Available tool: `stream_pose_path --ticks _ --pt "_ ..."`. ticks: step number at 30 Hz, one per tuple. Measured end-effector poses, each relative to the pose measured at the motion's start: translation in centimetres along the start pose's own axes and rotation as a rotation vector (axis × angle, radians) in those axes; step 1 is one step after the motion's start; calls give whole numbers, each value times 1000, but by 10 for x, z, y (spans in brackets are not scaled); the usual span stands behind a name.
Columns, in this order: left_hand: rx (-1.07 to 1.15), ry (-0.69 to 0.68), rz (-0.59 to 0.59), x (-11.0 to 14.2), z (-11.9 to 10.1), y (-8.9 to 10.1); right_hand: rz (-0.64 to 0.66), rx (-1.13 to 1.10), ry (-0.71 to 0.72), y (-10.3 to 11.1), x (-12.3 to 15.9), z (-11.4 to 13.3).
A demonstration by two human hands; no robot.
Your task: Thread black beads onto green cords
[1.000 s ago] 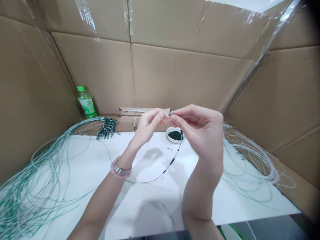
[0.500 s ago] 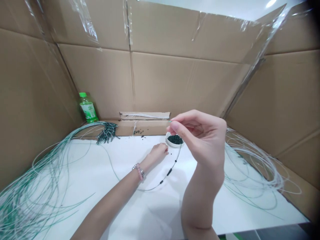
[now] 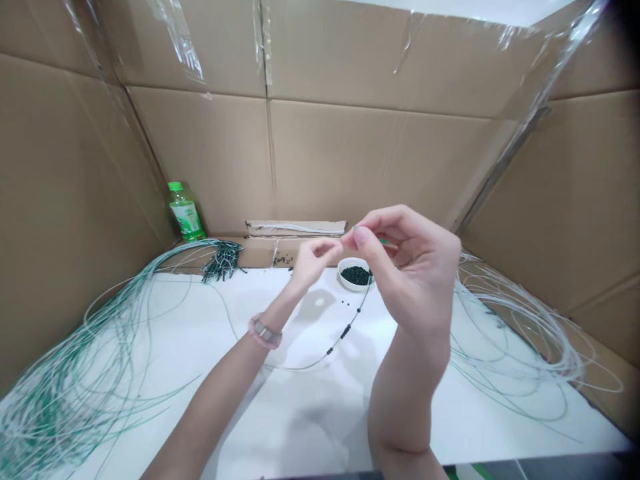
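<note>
My right hand (image 3: 407, 267) is raised over the white table (image 3: 280, 407), its thumb and forefinger pinched on the upper end of a thin green-white cord (image 3: 320, 357) that hangs down in a curve with a few dark beads strung on it. Beside those fingertips my left hand (image 3: 315, 257) is also up, its fingers pinched together on something too small to make out. A small white dish (image 3: 347, 280) of dark beads stands on the table just behind both hands.
A big tangle of green cords (image 3: 80, 387) fills the table's left side, its beaded ends (image 3: 223, 261) bunched at the back. Pale cords (image 3: 520, 333) loop on the right. A green bottle (image 3: 184, 212) stands in the back left corner. Cardboard walls (image 3: 350, 147) close in three sides.
My left hand dropped to the table near the dish half a second ago and has now come back up to the cord's end. My right hand stayed raised on the cord.
</note>
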State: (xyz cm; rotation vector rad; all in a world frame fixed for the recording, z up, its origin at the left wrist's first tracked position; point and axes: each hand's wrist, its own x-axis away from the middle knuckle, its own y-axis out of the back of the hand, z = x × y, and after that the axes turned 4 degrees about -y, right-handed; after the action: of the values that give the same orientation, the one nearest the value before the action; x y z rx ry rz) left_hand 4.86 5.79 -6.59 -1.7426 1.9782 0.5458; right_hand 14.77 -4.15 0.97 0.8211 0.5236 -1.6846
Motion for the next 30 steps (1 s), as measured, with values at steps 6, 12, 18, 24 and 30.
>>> stream_pose_path --ticks 6,12,18,24,30 --pt "572 -78 -59 7 -58 26 -4 51 41 -16 3 0" --pt "596 -130 -16 18 -79 25 -7 87 99 -27 7 4" --pt "577 -147 -33 18 -79 25 -9 78 148 -26 8 3" --pt "577 -192 -17 18 -76 26 -36 80 177 -26 8 0" --pt "486 -280 12 18 -75 29 2 68 164 -24 8 2"
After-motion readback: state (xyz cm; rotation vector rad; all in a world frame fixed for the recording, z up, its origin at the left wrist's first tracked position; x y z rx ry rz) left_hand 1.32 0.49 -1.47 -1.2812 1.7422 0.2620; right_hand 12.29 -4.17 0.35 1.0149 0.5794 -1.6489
